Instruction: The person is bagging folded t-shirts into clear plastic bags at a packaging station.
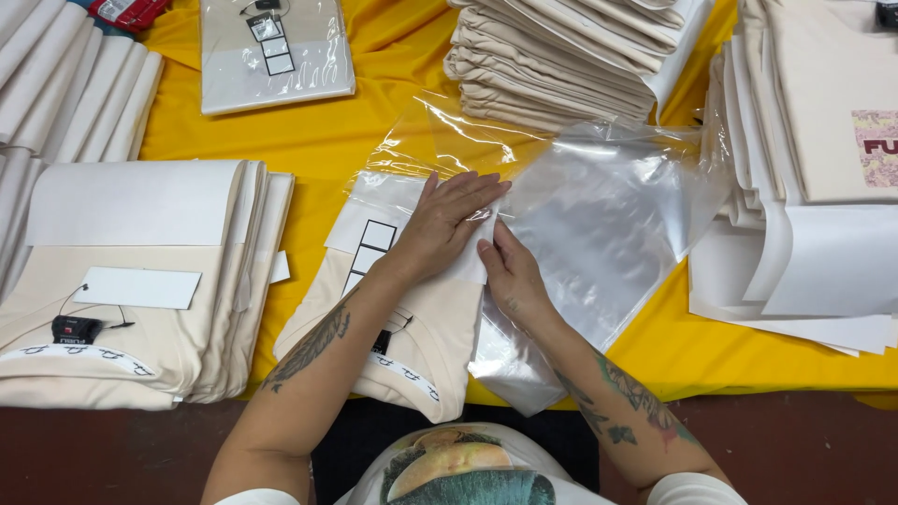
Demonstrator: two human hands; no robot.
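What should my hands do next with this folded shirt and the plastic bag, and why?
Probably keep sliding the folded shirt deeper into the clear plastic bag. Only its top edge sits inside the bag's mouth; the collar end lies outside. The left hand presses flat on the shirt, and the right hand pinches the bag's edge, so the opening looks ready.

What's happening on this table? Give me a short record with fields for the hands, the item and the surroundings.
left hand: flat on the folded cream shirt, fingers at the bag mouth
right hand: at the edge of the clear plastic bag
shirt: partly inside the bag, collar end out
surface: yellow tablecloth
nearby: stack of folded cream shirts at left, bagged shirt at top
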